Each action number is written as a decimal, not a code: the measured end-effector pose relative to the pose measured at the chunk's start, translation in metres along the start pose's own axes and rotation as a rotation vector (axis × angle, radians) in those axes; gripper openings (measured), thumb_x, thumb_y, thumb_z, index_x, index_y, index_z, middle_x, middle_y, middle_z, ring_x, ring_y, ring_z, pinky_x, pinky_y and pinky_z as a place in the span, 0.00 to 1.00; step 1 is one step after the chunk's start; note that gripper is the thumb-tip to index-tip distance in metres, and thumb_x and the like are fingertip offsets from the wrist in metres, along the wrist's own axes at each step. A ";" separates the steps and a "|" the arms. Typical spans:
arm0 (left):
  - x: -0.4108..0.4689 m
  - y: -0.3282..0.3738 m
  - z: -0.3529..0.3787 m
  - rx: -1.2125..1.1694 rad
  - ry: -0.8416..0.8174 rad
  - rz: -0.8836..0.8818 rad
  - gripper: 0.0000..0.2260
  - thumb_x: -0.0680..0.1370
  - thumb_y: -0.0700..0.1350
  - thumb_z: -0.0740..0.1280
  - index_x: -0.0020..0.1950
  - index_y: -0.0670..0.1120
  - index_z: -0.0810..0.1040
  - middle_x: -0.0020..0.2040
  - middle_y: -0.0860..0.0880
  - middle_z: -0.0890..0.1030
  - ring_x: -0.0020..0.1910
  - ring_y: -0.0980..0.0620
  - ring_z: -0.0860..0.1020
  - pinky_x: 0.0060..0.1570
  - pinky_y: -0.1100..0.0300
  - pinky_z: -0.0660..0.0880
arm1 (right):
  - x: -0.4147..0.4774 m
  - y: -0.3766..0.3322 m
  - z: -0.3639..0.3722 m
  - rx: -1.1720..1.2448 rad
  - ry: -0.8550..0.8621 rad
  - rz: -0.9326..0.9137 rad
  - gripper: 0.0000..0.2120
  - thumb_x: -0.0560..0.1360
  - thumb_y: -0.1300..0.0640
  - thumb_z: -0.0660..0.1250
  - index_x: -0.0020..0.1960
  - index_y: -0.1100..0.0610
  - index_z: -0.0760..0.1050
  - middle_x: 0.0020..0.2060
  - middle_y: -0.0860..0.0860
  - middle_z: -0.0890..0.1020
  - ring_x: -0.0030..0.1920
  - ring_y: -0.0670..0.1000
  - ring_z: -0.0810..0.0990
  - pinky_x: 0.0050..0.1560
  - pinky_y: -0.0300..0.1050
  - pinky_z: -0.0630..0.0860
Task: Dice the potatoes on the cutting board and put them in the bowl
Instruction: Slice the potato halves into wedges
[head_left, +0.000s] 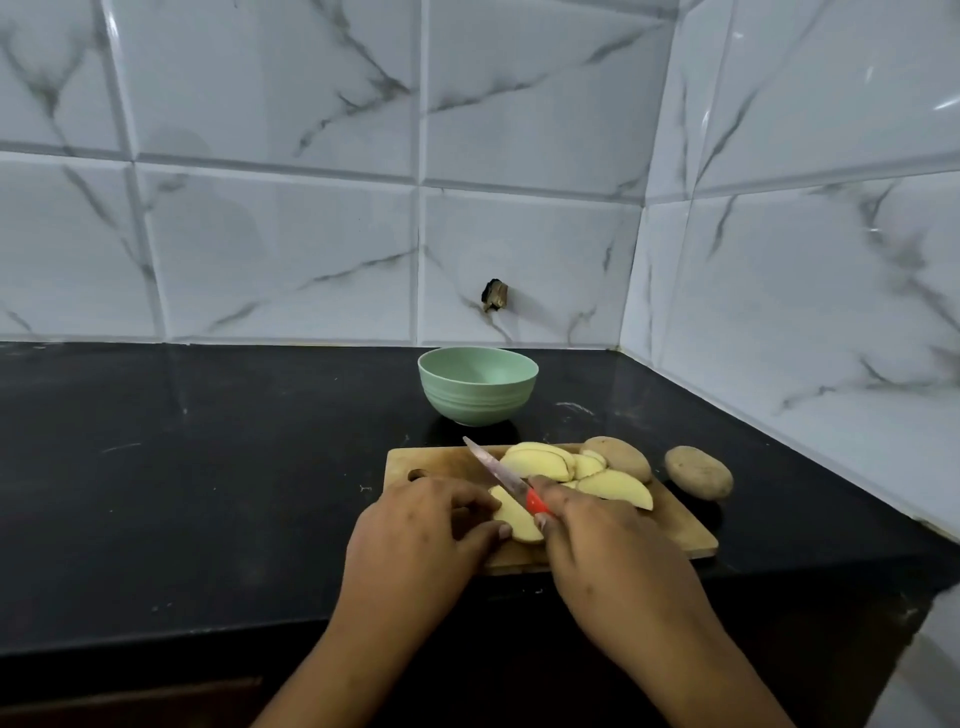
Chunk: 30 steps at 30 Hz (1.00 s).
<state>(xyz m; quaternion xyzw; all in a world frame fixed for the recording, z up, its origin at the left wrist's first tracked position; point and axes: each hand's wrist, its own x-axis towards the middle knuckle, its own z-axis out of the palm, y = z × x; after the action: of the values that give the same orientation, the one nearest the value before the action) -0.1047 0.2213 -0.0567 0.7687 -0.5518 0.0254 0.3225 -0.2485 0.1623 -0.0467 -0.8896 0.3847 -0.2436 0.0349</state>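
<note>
Black counter: 1 bowl, 2 whole potatoes; left hand pinches slice, right hand grips knife.

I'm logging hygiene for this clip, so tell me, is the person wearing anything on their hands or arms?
Nothing visible. The left hand and right hand are bare: no gloves, rings or watch. Both forearms are uncovered down to the frame's edge, with no sleeves in view.
</note>
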 end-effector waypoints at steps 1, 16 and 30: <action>0.000 0.000 0.001 0.021 0.027 0.005 0.12 0.73 0.62 0.66 0.56 0.64 0.78 0.50 0.65 0.79 0.49 0.65 0.72 0.46 0.68 0.71 | 0.000 0.002 -0.001 -0.011 0.011 0.000 0.20 0.83 0.48 0.51 0.75 0.40 0.58 0.52 0.43 0.80 0.47 0.42 0.78 0.43 0.39 0.77; 0.001 0.005 0.008 0.179 0.051 -0.052 0.23 0.71 0.72 0.57 0.61 0.63 0.73 0.51 0.60 0.77 0.56 0.58 0.70 0.51 0.61 0.70 | 0.002 -0.003 -0.032 -0.244 -0.077 -0.048 0.19 0.83 0.46 0.49 0.73 0.38 0.59 0.50 0.42 0.75 0.40 0.42 0.70 0.31 0.33 0.63; 0.002 0.009 0.008 0.235 -0.015 -0.111 0.22 0.72 0.71 0.58 0.61 0.62 0.74 0.53 0.59 0.78 0.58 0.57 0.71 0.49 0.60 0.70 | 0.025 0.000 -0.042 -0.500 -0.278 -0.223 0.11 0.81 0.53 0.59 0.61 0.50 0.74 0.44 0.47 0.74 0.41 0.47 0.75 0.30 0.39 0.61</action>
<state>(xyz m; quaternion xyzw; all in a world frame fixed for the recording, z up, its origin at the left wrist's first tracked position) -0.1144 0.2134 -0.0579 0.8309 -0.5039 0.0661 0.2268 -0.2532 0.1498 0.0009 -0.9323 0.3241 -0.0196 -0.1596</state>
